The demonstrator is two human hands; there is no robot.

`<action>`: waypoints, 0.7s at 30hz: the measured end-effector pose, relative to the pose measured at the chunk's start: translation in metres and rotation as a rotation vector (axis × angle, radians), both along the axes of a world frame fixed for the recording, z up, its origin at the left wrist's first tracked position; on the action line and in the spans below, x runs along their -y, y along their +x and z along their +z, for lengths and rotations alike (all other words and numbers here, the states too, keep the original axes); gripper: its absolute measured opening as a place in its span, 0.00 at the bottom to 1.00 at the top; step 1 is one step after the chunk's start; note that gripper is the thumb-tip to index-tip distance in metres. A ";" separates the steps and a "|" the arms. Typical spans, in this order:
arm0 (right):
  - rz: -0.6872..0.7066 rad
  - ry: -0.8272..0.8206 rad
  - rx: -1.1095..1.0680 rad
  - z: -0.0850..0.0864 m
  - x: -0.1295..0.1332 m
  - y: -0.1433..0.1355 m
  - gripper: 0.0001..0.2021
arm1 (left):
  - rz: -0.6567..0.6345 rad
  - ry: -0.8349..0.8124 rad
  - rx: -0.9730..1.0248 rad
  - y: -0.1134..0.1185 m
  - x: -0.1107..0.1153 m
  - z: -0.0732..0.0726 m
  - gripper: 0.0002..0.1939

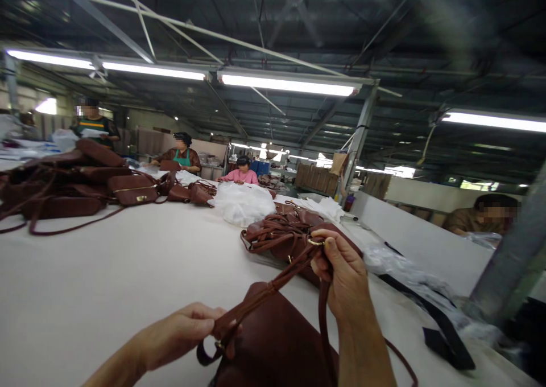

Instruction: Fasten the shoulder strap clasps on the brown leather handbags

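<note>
Both hands, left hand [183, 330] and right hand [341, 273], pinch the soft, bendy strap [273, 287] of the brown bag [273, 341] by the table's [106, 284] near edge.

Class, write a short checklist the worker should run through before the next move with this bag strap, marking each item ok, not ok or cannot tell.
1. Left hand has a grip on the strap near the bag: ok.
2. Right hand holds the strap's upper end: ok.
3. Strap free of twists: cannot tell.
4. Brown bag rests on the white table: ok.
5. Gold ring at the right hand undamaged: cannot tell.
</note>
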State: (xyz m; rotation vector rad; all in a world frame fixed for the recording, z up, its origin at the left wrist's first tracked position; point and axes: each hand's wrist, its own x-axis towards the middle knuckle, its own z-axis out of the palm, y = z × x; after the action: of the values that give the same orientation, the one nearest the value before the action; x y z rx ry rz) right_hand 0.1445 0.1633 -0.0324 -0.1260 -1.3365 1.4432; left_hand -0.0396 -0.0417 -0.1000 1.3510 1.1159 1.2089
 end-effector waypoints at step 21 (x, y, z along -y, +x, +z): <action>0.047 -0.097 0.010 0.010 0.010 0.007 0.21 | 0.283 -0.092 -0.045 0.023 0.015 0.011 0.20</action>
State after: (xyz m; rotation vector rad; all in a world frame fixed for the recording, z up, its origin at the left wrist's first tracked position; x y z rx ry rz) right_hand 0.1519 0.1533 -0.0228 -0.1667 -1.2857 1.5490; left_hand -0.0170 -0.0569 -0.0890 1.1831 1.4134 1.3159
